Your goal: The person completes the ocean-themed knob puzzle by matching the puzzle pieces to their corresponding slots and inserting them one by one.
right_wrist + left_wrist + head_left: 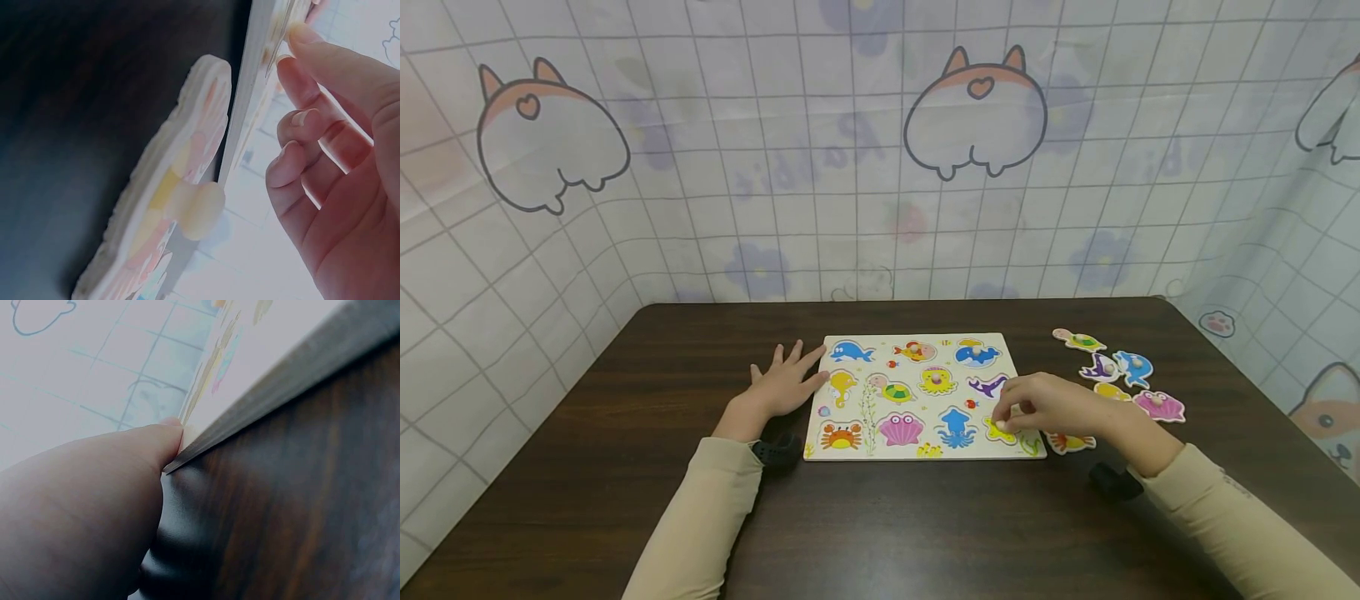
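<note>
A white wooden peg puzzle board (880, 408) with sea animal pictures lies on the table. My left hand (784, 386) has its fingers spread at the board's left edge; in the left wrist view, the thumb (165, 440) touches that edge. At the lower right of the board, my right hand (1045, 406) pinches the small knob of a yellow starfish piece (997, 432), partly covered by the fingers. Whether the starfish lies fully in its recess cannot be told. Just right of the board lies a crab piece (1070, 443), its knob (203, 209) large in the right wrist view.
Right of the board lie a turtle piece (1081, 340), a purple piece (1099, 367), a blue piece (1135, 367), a yellow piece (1111, 390) and a pink shell piece (1161, 406). A patterned cloth (880, 208) hangs behind the dark table (880, 525).
</note>
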The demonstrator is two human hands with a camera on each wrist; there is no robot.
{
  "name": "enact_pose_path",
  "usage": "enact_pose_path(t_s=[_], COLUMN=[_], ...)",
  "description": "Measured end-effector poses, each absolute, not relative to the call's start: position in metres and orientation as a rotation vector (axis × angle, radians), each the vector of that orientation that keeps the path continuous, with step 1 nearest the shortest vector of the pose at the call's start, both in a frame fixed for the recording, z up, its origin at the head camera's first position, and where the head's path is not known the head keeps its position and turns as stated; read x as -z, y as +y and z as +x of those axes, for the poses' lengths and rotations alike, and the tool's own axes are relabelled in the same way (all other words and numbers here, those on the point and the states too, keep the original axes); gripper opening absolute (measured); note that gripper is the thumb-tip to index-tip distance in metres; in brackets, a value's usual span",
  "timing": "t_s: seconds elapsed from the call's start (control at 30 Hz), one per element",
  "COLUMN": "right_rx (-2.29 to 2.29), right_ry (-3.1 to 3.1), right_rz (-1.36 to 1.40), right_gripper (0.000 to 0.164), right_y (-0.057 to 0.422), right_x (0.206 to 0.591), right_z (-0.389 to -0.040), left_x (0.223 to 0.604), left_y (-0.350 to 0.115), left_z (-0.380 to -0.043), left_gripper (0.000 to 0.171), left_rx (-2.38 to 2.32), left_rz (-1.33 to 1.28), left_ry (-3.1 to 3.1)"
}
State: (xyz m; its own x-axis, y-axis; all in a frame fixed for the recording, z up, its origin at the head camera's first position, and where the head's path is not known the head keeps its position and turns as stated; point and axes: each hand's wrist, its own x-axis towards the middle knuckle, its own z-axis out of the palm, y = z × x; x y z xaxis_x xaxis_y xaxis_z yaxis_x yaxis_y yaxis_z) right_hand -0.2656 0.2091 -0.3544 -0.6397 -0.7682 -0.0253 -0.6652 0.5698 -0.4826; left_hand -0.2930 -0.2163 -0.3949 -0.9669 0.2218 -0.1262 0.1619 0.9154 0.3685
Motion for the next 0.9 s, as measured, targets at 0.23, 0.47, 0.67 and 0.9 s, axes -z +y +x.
enact_pose_path(t_s=[0.23, 0.47, 0.67, 0.9], right_rx=[0.642, 0.628, 0.612, 0.613], right_ry=[2.574, 2.58, 2.589, 2.594], right_rz=[-1.189, -1.174, -1.167, -1.16], right_gripper=[0.011, 0.012, 0.013, 0.014], right_y=[0.2092, 0.2086, 0.2078, 0.208], right_x=[0.3551, 0.3549, 0.354, 0.3531], right_z=[-0.2665, -0.2661, -0.265, -0.2645], left_x=[0.3944, 0.3945, 0.394, 0.3926], left_y=[-0.2164, -0.2162, -0.2158, -0.2154], left_z=[-0.2925, -0.2931, -0.2922, -0.2909], left_gripper=[0.066, 0.066, 0.066, 0.066], left_rx=[-0.538, -0.538, -0.544, -0.557], left_rz=[0.293, 0.291, 0.289, 0.293], left_ry=[2.914, 2.915, 2.908, 2.905])
